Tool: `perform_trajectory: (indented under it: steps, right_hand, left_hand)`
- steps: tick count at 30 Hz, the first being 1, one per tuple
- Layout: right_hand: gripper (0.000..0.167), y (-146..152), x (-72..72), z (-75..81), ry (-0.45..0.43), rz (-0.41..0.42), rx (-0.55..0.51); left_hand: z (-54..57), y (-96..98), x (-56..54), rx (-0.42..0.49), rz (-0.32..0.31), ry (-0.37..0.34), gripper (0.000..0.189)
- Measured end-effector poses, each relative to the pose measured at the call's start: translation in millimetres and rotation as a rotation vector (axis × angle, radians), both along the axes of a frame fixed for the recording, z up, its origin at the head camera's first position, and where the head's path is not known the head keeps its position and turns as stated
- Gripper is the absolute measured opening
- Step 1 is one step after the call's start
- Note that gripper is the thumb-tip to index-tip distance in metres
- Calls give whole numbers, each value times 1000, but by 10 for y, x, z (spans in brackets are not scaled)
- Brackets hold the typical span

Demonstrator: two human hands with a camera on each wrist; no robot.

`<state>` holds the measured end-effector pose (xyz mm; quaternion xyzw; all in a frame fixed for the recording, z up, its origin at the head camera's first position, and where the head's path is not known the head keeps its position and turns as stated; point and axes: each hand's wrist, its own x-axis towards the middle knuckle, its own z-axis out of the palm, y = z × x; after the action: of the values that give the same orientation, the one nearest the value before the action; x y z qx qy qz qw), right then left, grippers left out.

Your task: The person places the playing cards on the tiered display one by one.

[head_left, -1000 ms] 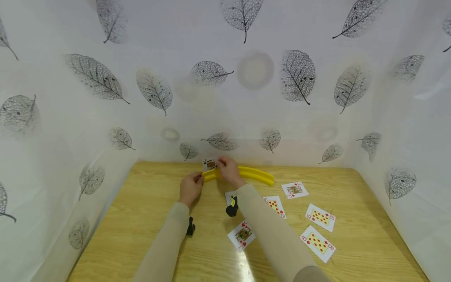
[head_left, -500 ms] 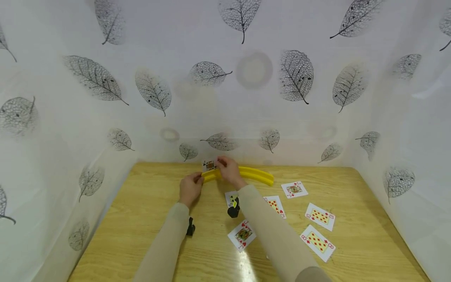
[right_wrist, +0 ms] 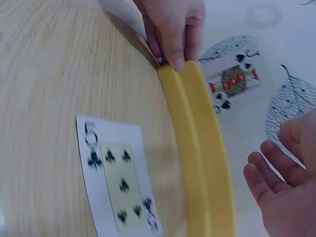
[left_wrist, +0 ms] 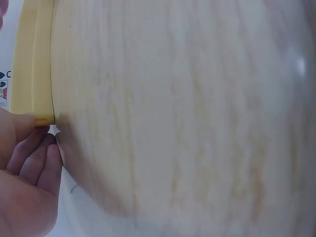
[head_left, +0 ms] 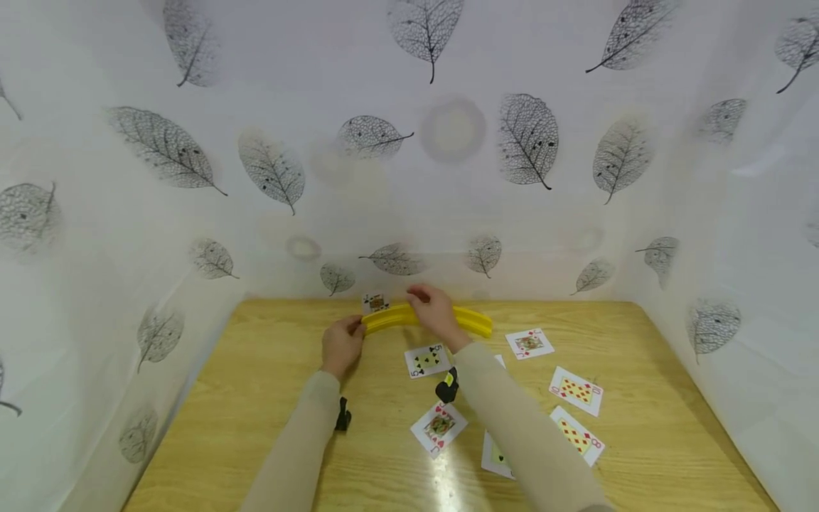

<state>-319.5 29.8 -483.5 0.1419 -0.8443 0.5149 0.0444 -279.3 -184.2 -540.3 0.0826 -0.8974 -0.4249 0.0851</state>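
A curved yellow card holder [head_left: 390, 318] lies near the back edge of the table. My left hand [head_left: 341, 345] pinches its left end between thumb and fingers, seen closely in the left wrist view. A jack of spades [right_wrist: 233, 81] stands in the holder near that end. My right hand [head_left: 436, 311] hovers at the holder's middle, covering part of it in the head view. The right wrist view shows its fingers loosely bent, holding nothing, apart from the card. On the table in front of the holder lies a five of clubs [right_wrist: 118, 182], face up.
Face-up cards lie across the table's right half: a jack of hearts [head_left: 439, 429], a jack of diamonds [head_left: 530, 343], a ten of diamonds [head_left: 576, 390] and an eight of diamonds [head_left: 574, 432]. My right sleeve partly covers some. A leaf-patterned white curtain [head_left: 288, 92] surrounds the table.
My right hand has let go of the jack of spades and moved right, leaving it standing in the holder. The five of clubs is now uncovered. My left hand keeps its grip.
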Motion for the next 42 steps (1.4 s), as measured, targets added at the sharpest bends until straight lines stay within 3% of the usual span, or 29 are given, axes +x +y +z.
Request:
perform_trajectory:
  steps: [7,14,26,42]
  right_hand:
    - [25,326,36,76,20,-55,28]
    - [28,709,119,142,25,-58,63]
    - [25,1324,225,-13,19,-142,98]
    - [38,2055,408,-244,-22,-200,196]
  left_hand:
    - [-46,-58,12,3,11,3,34]
    - [-92,-97,-4,-15,16,20,34]
    - [-72,-82,6,-14,10,6,35]
    - [-61,-6,-20,-17,1,4,35]
